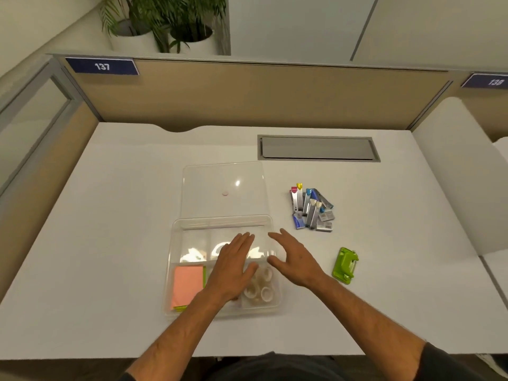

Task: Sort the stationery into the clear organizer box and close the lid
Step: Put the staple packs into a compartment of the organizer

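Note:
The clear organizer box [176, 232] lies open on the white desk, its lid [222, 188] flipped back flat behind it. A pink sticky-note pad [187, 285] fills the near left compartment, and several tape rolls [259, 292] sit in the near right one. My left hand [232, 268] hovers flat over the box's middle, fingers apart, holding nothing. My right hand [295, 259] is spread open at the box's right edge. A pile of staplers and staple boxes [312, 209] lies to the right of the lid. A green hole punch [345, 265] sits right of my right hand.
A grey cable hatch [317, 148] is set into the desk behind the pile. Tan partition panels [247, 92] wall the desk at the back and left. Potted plants [165, 31] stand beyond the partition. The desk's near edge runs just in front of my body.

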### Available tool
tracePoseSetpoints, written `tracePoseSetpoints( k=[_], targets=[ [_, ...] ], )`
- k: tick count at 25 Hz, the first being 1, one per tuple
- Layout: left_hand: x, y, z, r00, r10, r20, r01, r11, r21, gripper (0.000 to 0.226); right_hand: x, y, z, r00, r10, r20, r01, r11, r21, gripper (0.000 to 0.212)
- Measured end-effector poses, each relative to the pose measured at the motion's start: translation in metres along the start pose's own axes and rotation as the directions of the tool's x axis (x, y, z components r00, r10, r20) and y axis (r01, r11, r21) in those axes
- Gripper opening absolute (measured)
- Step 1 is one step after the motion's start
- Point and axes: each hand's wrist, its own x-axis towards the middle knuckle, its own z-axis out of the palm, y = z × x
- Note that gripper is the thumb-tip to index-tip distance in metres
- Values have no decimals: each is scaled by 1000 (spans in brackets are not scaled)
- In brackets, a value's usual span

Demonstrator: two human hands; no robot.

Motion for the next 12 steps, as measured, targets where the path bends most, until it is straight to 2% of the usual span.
tracePoseSetpoints(
  k=[6, 12],
  targets=[
    [36, 58, 30, 999, -40, -4, 40, 998, -40, 66, -3, 54, -38, 1000, -1, -23, 0, 1000, -25, 69],
    [77, 85, 50, 996, -86, 16, 85, 996, 24, 65, 5, 92, -61, 996, 80, -47, -81, 996, -22, 64]
  ],
)
